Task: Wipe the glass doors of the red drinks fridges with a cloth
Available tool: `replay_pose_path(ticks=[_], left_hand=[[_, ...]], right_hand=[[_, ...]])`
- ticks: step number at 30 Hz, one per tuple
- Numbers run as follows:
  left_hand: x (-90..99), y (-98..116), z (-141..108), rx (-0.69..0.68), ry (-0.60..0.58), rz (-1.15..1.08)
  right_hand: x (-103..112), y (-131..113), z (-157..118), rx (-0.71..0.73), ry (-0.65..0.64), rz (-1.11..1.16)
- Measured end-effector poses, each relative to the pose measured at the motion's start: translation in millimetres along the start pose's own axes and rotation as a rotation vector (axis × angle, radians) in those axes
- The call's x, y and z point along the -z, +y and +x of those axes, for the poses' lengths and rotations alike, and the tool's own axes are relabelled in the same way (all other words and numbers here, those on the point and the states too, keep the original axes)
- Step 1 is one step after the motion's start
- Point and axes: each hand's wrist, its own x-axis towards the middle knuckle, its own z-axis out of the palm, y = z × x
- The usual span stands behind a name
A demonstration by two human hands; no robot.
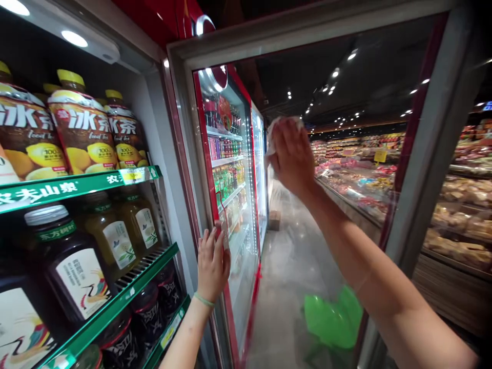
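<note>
Right hand [290,154] holding mostly hidden white cloth [271,137] against glass [346,97], left hand [212,259] at door frame [190,136], grip unclear

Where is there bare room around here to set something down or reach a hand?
Through the glass door, bare floor shows between the drinks fridges, brown box and green object. The pane above the right hand looks uncovered. The shelves are crowded with bottles.

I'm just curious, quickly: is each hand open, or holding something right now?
Left hand: at the glass door's frame; whether it grips cannot be told.
Right hand: holding a white cloth against the glass.
</note>
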Motion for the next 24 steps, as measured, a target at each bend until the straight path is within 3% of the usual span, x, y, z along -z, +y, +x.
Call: replay_pose_path(ticks=[2,4,9,11,12,15,18,20,22,24], left_hand=[[-1.4,1,-4,0.008,-0.008,0.009],[-1.2,0,-8,0.026,-0.010,0.012],[3.6,-3,-4,0.063,0.026,-0.005],[6.1,-3,2,0.072,0.044,-0.010],[7.1,-3,6,0.070,0.054,-0.010],[7.7,-1,20,0.031,0.081,-0.009],[2.8,6,38,-0.026,0.105,-0.012],[-3.5,16,50,-0.056,0.124,-0.024],[-10.8,30,60,-0.075,0.138,-0.045],[-17.8,47,66,-0.090,0.138,-0.072]], right_hand=[[3,7,23,-0.044,0.062,-0.029],[0,-13,22,0.037,-0.009,-0.002],[-17,-102,-66,0.731,-0.338,0.132],[-20,-115,-85,0.910,-0.383,0.173],[-20,-112,-82,0.946,-0.382,0.177],[-9,-71,-25,0.839,-0.313,0.103],[22,3,58,0.550,-0.197,0.014],[49,52,97,0.405,-0.124,0.002],[72,86,113,0.311,-0.058,-0.031],[87,97,106,0.285,-0.034,-0.084]])
